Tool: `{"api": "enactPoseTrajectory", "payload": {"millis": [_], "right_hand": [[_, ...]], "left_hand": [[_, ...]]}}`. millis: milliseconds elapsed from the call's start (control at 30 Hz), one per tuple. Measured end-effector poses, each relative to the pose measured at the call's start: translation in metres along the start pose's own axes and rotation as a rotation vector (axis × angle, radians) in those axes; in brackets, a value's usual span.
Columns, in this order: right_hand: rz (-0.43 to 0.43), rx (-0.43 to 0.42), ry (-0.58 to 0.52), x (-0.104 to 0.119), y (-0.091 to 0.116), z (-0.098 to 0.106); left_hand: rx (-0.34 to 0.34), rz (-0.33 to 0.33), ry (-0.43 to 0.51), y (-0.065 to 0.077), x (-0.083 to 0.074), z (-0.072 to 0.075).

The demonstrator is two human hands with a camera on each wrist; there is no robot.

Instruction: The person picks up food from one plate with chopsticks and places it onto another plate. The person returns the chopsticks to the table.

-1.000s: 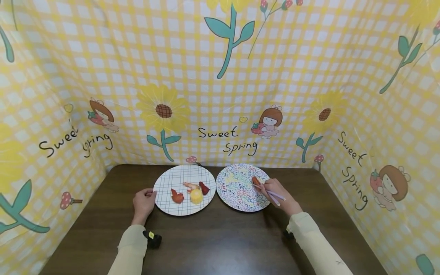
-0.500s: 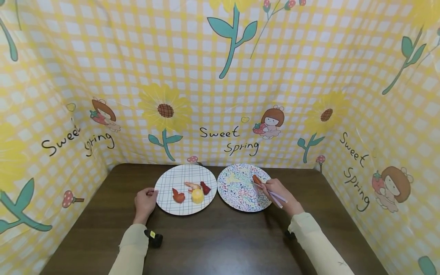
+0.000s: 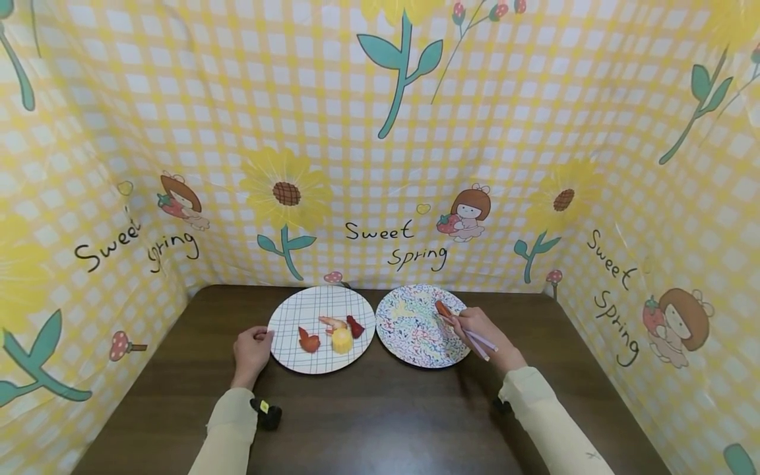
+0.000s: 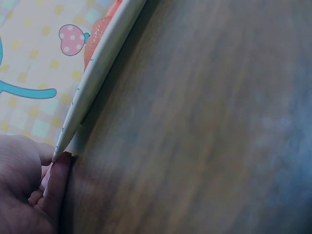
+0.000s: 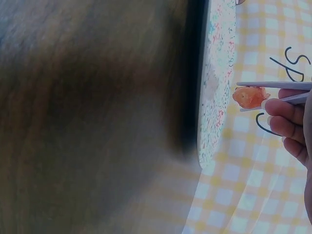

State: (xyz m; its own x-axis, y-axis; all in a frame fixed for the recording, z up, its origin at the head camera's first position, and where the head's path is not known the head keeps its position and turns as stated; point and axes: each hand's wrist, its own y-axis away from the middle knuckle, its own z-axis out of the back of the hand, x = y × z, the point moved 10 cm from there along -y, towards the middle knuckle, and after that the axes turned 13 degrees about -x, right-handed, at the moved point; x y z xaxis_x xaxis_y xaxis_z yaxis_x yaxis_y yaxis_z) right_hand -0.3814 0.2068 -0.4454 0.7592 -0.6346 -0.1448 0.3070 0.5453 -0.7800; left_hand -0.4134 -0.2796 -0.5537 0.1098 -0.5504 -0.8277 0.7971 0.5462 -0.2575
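Observation:
My left hand [image 3: 252, 349] pinches the left rim of a white plate with a grid pattern [image 3: 287, 330]. In the left wrist view, thumb and finger meet at that plate's edge. On it lie a reddish-brown wing-shaped food piece [image 3: 309, 340], a yellow corn piece [image 3: 342, 340], a shrimp-like piece [image 3: 332, 322] and a dark red piece [image 3: 355, 327]. My right hand [image 3: 483, 333] holds pale purple chopsticks [image 5: 273, 85] over the multicoloured speckled plate [image 3: 410, 340]. Between the sticks sits an orange-brown food piece [image 5: 249, 97]; whether it touches the plate is unclear.
Both plates stand side by side near the back of a dark brown table [image 3: 362, 422]. A yellow checked cloth with printed flowers [image 3: 380, 165] encloses the back and sides. Each wrist wears a black camera, the left one [image 3: 270, 415] more plainly visible.
The chopsticks and the orange-brown piece have shifted very slightly over the speckled plate. My left hand keeps its hold on the grid plate's rim, and the head view has moved a little.

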Motion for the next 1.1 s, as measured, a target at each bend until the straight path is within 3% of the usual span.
{"api": "enactPoseTrajectory", "payload": {"millis": [300,700,933,1100], "right_hand": [[0.049,-0.053,-0.016,0.006,-0.01,0.008],[0.045,-0.084,-0.056,0.015,-0.023,0.014],[0.1,-0.172,-0.124,0.033,-0.047,0.027],[0.063,-0.098,-0.114,0.035,-0.046,0.013]], "left_hand": [[0.006,0.011,-0.009,0.0,0.003,0.0],[0.013,0.002,-0.005,0.002,-0.001,0.002],[0.007,0.002,0.005,0.0,-0.004,0.002],[-0.005,-0.013,0.012,0.0,-0.005,0.003]]}}
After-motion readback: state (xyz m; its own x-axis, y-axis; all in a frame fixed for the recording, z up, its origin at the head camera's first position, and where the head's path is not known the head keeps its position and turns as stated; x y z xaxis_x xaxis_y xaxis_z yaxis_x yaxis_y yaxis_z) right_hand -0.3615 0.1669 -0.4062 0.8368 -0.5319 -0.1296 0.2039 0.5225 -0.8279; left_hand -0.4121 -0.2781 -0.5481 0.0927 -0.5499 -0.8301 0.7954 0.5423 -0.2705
